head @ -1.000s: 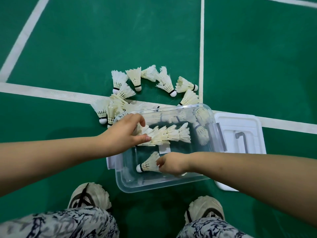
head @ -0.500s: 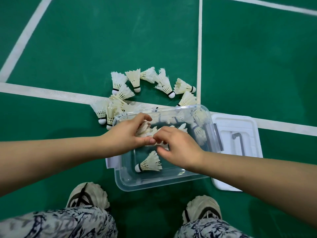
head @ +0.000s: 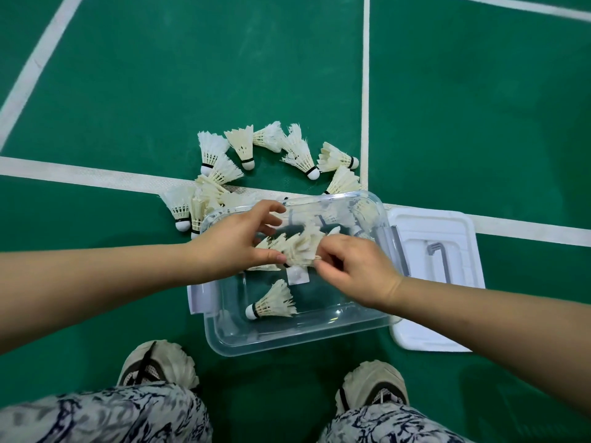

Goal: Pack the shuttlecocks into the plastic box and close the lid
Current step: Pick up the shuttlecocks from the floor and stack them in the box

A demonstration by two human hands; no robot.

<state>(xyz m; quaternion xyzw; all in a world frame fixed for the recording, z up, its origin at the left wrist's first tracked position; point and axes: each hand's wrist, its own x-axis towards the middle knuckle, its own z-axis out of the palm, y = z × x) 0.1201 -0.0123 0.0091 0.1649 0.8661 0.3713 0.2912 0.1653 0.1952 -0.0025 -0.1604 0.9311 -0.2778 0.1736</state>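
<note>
Box (head: 287,345) middle blocked by left hand (head: 236,241) and right hand (head: 355,270), near floor open beside one shuttlecock (head: 273,302), loose shuttlecocks (head: 297,148) behind

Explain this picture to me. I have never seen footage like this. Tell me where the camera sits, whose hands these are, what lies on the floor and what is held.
No machine here: a person wears one camera on the head, looking down at their own bare hands. On the green court floor stands a clear plastic box, its white lid lying off beside it on the person's right. A single shuttlecock lies inside the box; loose shuttlecocks lie on the floor beyond it. The left hand and right hand together grip a nested row of shuttlecocks over the box.
</note>
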